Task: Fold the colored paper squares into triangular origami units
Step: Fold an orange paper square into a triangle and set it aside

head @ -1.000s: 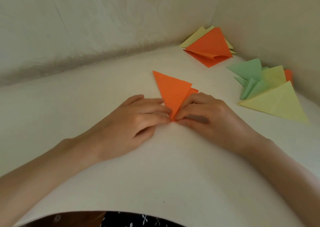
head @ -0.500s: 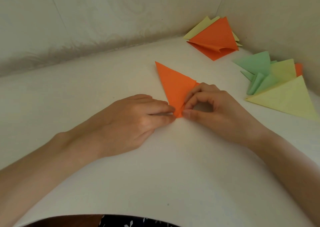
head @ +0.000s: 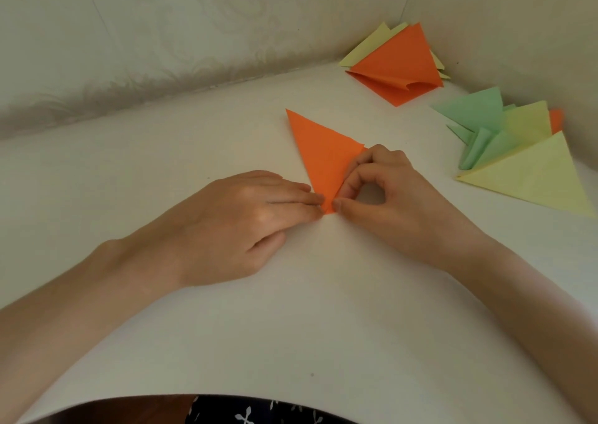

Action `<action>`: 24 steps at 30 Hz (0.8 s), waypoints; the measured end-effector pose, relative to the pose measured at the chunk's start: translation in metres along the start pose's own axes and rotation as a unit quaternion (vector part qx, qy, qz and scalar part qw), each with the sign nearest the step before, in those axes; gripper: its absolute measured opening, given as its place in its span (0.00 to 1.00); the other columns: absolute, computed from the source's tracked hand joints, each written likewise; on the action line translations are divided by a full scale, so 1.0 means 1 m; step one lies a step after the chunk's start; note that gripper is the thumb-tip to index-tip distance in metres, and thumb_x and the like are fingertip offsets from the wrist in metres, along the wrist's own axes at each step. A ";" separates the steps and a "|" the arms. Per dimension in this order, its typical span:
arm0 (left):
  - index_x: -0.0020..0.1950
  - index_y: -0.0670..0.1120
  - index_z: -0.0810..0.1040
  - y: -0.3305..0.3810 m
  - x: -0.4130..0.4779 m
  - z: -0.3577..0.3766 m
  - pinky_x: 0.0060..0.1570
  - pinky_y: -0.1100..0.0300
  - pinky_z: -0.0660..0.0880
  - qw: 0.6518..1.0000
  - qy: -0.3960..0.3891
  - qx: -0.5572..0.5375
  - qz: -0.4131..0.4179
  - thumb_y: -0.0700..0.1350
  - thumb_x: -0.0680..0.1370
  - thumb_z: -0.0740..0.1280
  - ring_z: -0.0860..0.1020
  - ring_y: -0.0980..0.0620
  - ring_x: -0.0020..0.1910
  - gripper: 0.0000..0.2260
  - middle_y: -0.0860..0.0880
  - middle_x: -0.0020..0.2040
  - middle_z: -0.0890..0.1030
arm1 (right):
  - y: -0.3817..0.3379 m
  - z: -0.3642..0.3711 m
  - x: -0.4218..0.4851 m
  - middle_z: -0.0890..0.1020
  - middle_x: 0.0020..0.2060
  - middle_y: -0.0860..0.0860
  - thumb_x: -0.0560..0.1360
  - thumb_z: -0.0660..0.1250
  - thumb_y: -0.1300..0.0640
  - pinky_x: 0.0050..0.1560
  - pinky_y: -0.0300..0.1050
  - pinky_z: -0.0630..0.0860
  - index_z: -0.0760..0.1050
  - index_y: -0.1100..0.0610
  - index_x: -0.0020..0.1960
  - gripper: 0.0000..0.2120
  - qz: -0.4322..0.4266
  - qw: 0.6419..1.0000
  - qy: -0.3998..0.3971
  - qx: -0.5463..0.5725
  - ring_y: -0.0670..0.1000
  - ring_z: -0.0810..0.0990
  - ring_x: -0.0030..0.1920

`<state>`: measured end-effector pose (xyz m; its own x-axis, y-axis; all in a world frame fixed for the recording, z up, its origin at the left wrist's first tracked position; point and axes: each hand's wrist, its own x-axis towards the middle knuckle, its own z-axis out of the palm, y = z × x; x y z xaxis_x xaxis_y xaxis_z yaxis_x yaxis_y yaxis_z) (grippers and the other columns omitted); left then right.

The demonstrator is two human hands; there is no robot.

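1. Since a second ago, the fingers of the right hand are seen raised from a flat press into an arch. Only the fingertips and thumb are kept on the right flap of the orange paper.
2. That flap is pinched lightly between the curled index finger and the thumb, so the grip of the right hand is closed on the paper's right side, with a gap left under the knuckles.
3. The left hand is held as before, fingers straight and together and pressed flat on the paper's near tip. Nothing is gripped by it.
4. The orange paper is found near the middle of the worktop. It is laid flat as a narrow triangle, with its sharp point turned toward the far edge and its near tip pinned between the two hands.
5. The change is judged to mean that the right flap is being lined up or creased. The unit is taken as partly folded, not finished.
6. A stack of orange and yellow sheets, the top one curled, is kept in the far right corner against the walls.
7. Folded green and yellow units are piled along the right edge, near the right hand but apart from it.
8. Open room is left toward the left and near edges. To the right and far right, movement is bounded by the piles and the walls.
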<state>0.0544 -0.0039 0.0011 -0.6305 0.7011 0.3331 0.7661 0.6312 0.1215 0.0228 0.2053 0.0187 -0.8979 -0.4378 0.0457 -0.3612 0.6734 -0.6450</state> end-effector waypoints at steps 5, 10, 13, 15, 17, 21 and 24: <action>0.63 0.44 0.78 0.001 0.000 -0.001 0.54 0.55 0.70 1.000 -0.012 -0.011 -0.018 0.38 0.74 0.53 0.77 0.48 0.54 0.21 0.47 0.59 0.80 | 0.000 -0.001 0.000 0.72 0.47 0.44 0.71 0.69 0.55 0.50 0.22 0.59 0.74 0.48 0.36 0.06 -0.002 1.000 -0.005 -0.003 0.41 0.66 0.51; 0.61 0.45 0.80 0.003 0.001 -0.002 0.51 0.57 0.69 1.000 -0.020 0.008 -0.016 0.38 0.75 0.52 0.78 0.45 0.49 0.21 0.46 0.58 0.79 | 0.000 -0.001 -0.001 0.69 0.47 0.41 0.72 0.67 0.55 0.49 0.21 0.58 0.68 0.42 0.41 0.10 -0.002 1.000 -0.003 -0.024 0.43 0.62 0.50; 0.60 0.46 0.80 0.004 0.001 -0.002 0.50 0.58 0.70 1.000 -0.019 0.006 -0.023 0.38 0.75 0.52 0.78 0.45 0.50 0.21 0.45 0.58 0.79 | 0.005 -0.003 0.000 0.67 0.46 0.40 0.74 0.65 0.60 0.50 0.20 0.57 0.67 0.42 0.43 0.13 0.007 1.000 -0.014 -0.025 0.43 0.61 0.51; 0.61 0.46 0.79 0.006 0.001 -0.002 0.50 0.59 0.70 0.999 -0.018 0.003 -0.028 0.38 0.74 0.52 0.78 0.45 0.51 0.22 0.45 0.58 0.79 | 0.003 0.000 0.000 0.67 0.46 0.40 0.74 0.63 0.56 0.49 0.23 0.58 0.68 0.44 0.43 0.08 0.010 1.000 -0.003 -0.016 0.44 0.62 0.52; 0.61 0.46 0.79 0.007 0.001 -0.002 0.49 0.61 0.68 0.999 -0.019 -0.004 -0.033 0.39 0.74 0.52 0.77 0.46 0.52 0.22 0.46 0.58 0.78 | 0.002 0.005 -0.001 0.66 0.46 0.43 0.73 0.60 0.47 0.49 0.32 0.59 0.69 0.48 0.47 0.06 0.005 0.998 0.017 -0.062 0.44 0.61 0.51; 0.60 0.46 0.80 0.008 0.002 -0.002 0.49 0.62 0.68 0.999 -0.016 -0.010 -0.038 0.39 0.73 0.52 0.76 0.48 0.53 0.22 0.47 0.58 0.79 | 0.002 0.007 0.000 0.63 0.49 0.44 0.75 0.61 0.48 0.51 0.36 0.57 0.66 0.48 0.51 0.08 -0.033 0.993 0.013 -0.114 0.43 0.58 0.49; 0.58 0.46 0.81 0.008 0.001 -0.002 0.50 0.60 0.71 0.999 -0.006 -0.008 -0.037 0.39 0.73 0.52 0.77 0.48 0.53 0.21 0.46 0.58 0.80 | 0.007 0.001 0.000 0.65 0.51 0.44 0.77 0.61 0.55 0.51 0.37 0.57 0.67 0.48 0.52 0.05 -0.033 0.995 -0.012 -0.093 0.43 0.59 0.50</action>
<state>0.0601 0.0009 0.0043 -0.6873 0.6565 0.3108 0.7187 0.6767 0.1600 0.0206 0.2095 0.0133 -0.8651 -0.4975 0.0641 -0.4618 0.7400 -0.4891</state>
